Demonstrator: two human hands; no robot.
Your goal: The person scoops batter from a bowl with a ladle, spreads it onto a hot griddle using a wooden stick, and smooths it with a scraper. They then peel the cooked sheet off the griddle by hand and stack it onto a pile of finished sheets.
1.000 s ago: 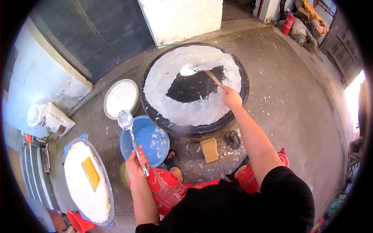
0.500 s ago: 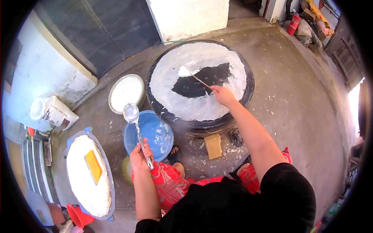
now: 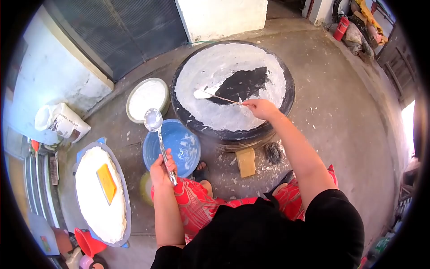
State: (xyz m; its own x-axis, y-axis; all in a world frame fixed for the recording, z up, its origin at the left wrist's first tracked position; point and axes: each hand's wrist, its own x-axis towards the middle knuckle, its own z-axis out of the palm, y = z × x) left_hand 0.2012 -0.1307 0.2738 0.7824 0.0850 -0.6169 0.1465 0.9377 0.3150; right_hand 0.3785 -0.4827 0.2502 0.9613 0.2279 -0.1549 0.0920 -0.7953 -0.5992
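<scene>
A large round black griddle [image 3: 192, 122] carries a wide ring of white paste, with a dark bare patch right of its middle. My right hand [image 3: 262, 109] holds a thin stick [image 3: 224, 98] over it, and a lump of white paste [image 3: 202, 94] sits at the stick's far end, on the left part of the griddle. My left hand [image 3: 164, 169] is closed around the handle of a metal ladle [image 3: 153, 120], its bowl pointing up and smeared with white. Beneath the ladle stands a blue basin [image 3: 186, 150] with white residue inside.
Behind the basin stands a tub of white paste [image 3: 149, 99]. At the left, an oval tray [image 3: 127, 201] bears a white mass with an orange scraper [image 3: 106, 183]. A tan block [image 3: 246, 162] and a dark scrubber [image 3: 273, 153] lie before the griddle. A white sack [image 3: 69, 123] leans far left.
The paste lump at the stick's end has moved left and toward me over the griddle. My right hand has shifted slightly right. My left hand still holds the ladle.
</scene>
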